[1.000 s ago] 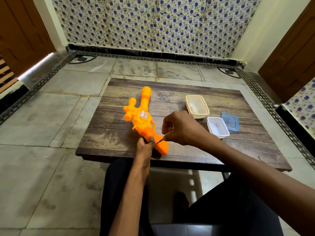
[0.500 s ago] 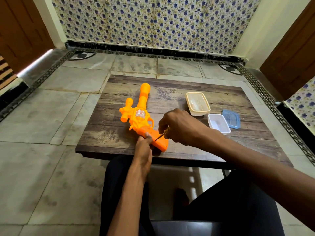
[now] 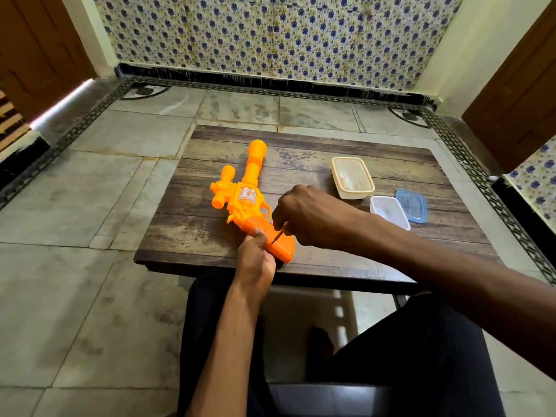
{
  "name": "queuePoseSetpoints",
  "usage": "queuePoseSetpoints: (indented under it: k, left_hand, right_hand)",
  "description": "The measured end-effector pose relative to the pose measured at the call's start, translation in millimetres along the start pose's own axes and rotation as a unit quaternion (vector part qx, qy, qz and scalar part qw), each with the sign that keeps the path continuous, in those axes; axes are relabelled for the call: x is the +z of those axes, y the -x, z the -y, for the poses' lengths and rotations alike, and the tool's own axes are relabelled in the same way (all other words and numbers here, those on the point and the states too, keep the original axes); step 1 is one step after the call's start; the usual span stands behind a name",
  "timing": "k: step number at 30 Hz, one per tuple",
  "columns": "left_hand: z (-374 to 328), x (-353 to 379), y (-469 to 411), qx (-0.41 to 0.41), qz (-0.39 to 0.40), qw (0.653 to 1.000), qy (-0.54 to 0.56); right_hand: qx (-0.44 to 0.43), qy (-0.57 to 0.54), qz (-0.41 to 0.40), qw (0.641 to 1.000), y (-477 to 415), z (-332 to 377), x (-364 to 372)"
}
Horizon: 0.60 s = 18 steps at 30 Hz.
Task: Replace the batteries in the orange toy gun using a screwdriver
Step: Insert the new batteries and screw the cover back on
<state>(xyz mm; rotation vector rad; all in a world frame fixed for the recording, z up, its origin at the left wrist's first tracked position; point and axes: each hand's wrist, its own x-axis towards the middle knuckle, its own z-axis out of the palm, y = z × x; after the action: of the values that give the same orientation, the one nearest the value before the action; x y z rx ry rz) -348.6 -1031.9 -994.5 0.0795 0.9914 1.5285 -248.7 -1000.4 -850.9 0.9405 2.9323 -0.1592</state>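
Observation:
The orange toy gun (image 3: 244, 194) lies flat on the dark wooden table (image 3: 331, 260), barrel pointing away from me, grip near the front edge. My left hand (image 3: 255, 260) grips the grip end and pins it down, thumb on top. My right hand (image 3: 310, 215) hovers just above the grip and pinches a small screwdriver (image 3: 279, 234). Its thin shaft slants down and left, tip on the grip's side panel. The handle is mostly hidden inside my fingers.
A cream container (image 3: 352, 177) stands at the back right of the table. A small white tub (image 3: 388, 211) and its blue lid (image 3: 412, 205) lie beside it. Stone floor surrounds the low table; my legs are under its front edge.
The view has shifted slightly, so the gun sits a little higher in frame. Both hands stay at the grip, with the screwdriver tip kept against it.

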Motion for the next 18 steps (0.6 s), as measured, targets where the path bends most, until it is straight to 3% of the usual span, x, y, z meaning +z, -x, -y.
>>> queuePoseSetpoints:
  k: [6, 12, 18]
  left_hand:
    - [1.8, 3.2, -1.1, 0.013, -0.005, 1.0, 0.01]
    - [-1.3, 3.7, 0.9, 0.012, -0.016, 1.0, 0.004]
    - [0.3, 4.9, 1.7, 0.013, 0.001, 1.0, -0.003]
  right_hand:
    - [0.022, 0.029, -0.013, 0.999, -1.2, 3.4, 5.4]
    - [0.071, -0.022, 0.007, 0.997, 0.6, 4.7, 4.7]
    - [0.065, -0.01, 0.025, 0.998, 1.9, 1.0, 3.8]
